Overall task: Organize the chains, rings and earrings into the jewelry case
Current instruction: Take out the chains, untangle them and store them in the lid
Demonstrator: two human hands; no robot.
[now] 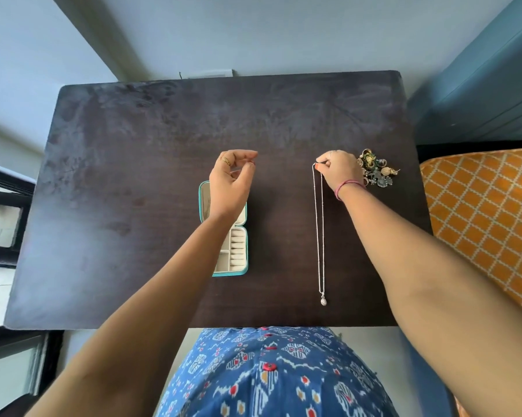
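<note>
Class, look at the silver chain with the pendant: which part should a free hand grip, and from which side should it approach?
Grip the silver chain partway down its doubled strands, above the pendant, from the case side. The right hand already pinches the far end, and the chain runs straight toward the person, so the left hand could probably reach it unobstructed.

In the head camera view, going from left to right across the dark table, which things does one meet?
Open teal jewelry case with cream lining → left hand raised above its lid → thin silver chain with a small pendant → right hand pinching the chain's top → heap of mixed gold-toned rings and earrings.
</note>
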